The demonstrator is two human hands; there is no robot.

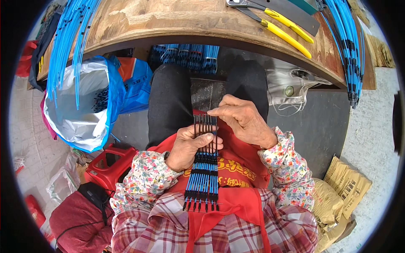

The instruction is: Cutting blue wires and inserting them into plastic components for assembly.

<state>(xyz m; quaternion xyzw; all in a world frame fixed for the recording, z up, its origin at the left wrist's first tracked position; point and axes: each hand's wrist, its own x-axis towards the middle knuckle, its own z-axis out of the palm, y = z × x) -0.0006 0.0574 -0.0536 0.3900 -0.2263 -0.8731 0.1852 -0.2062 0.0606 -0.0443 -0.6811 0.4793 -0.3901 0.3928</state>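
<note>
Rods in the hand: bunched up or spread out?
Spread out: gaps show between the rods at their top ends and lower tips, either side of the left hand.

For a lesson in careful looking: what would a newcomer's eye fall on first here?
Probably the flat row of thin blue-and-black rods held in the left hand, near the centre, with the right hand at its far end. Next, the yellow-handled tool on the wooden bench, upper right, and the blue bundle hanging over the bench's left side.

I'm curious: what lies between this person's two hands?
In the head view, the black upper ends of thin black-and-blue rods stand between the left hand and right hand, with the red apron partly visible behind.
</note>
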